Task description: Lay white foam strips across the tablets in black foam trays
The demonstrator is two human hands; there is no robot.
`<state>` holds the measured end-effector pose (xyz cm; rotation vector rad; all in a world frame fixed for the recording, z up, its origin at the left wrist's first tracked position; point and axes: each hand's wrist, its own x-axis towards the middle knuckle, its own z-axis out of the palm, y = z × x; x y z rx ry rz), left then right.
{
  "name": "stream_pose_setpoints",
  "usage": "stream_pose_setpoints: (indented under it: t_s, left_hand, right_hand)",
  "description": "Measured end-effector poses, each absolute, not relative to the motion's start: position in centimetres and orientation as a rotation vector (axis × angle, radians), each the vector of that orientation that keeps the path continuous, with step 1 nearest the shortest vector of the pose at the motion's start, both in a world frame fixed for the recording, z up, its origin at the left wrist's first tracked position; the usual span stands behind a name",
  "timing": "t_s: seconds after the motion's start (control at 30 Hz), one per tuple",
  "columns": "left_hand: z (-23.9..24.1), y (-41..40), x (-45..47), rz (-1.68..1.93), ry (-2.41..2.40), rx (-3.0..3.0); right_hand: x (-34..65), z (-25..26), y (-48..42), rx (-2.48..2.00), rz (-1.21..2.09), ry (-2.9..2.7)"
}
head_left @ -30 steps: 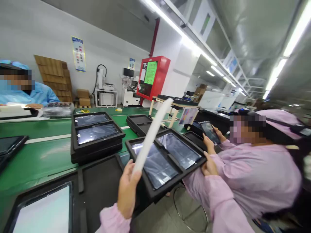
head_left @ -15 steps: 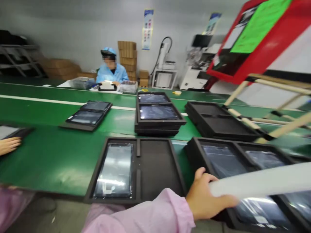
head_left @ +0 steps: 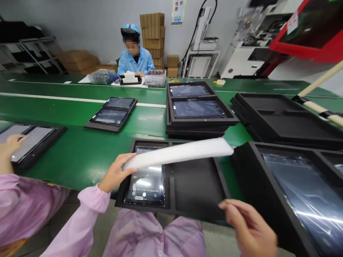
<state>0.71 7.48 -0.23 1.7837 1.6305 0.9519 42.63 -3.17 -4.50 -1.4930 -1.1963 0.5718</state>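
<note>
My left hand (head_left: 115, 174) is closed on one end of a white foam sheet (head_left: 179, 152), holding it level above a black two-slot tray (head_left: 197, 185). The tray's left slot holds a glossy tablet (head_left: 146, 184); its right slot is bare black foam. My right hand (head_left: 250, 226) hovers at the tray's near right corner, fingers loosely spread, holding nothing. Both my sleeves are pink.
A black tray with wrapped tablets (head_left: 300, 192) lies at the right, a stack of tablet trays (head_left: 197, 109) and empty black trays (head_left: 278, 116) behind. A neighbour's hand (head_left: 10, 144) rests on a tablet at the left. A person in blue (head_left: 132, 59) sits across the green conveyor (head_left: 77, 153).
The view swung left from the right-hand tray to the tray in front of me. My left hand carried the foam sheet over this tray, and my right hand came into view.
</note>
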Motion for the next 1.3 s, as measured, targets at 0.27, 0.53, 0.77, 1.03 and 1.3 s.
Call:
stream_pose_setpoints:
  t_s: [0.27,0.53,0.77,1.03,1.3]
  left_hand:
    - [-2.2,9.4,0.5,0.9,1.503,2.068]
    - [-5.4,8.6,0.5,0.745,1.465,2.056]
    - [-6.0,7.9,0.7,0.837,1.525,1.99]
    - [-6.4,7.6,0.5,0.97,1.536,1.805]
    - [-6.6,7.6,0.7,1.145,1.521,1.418]
  right_hand:
    - [36.5,-6.7,0.4,-1.563,0.594,-1.183]
    - [36.5,-7.6,0.1,-1.648,0.591,-1.161]
    - [36.2,-7.1,0.2,-1.692,0.54,-1.209]
    - [36.1,-7.4,0.4,-1.723,0.54,-1.218]
    - [32.6,-5.3,-2.3,-1.489,0.573,-1.473]
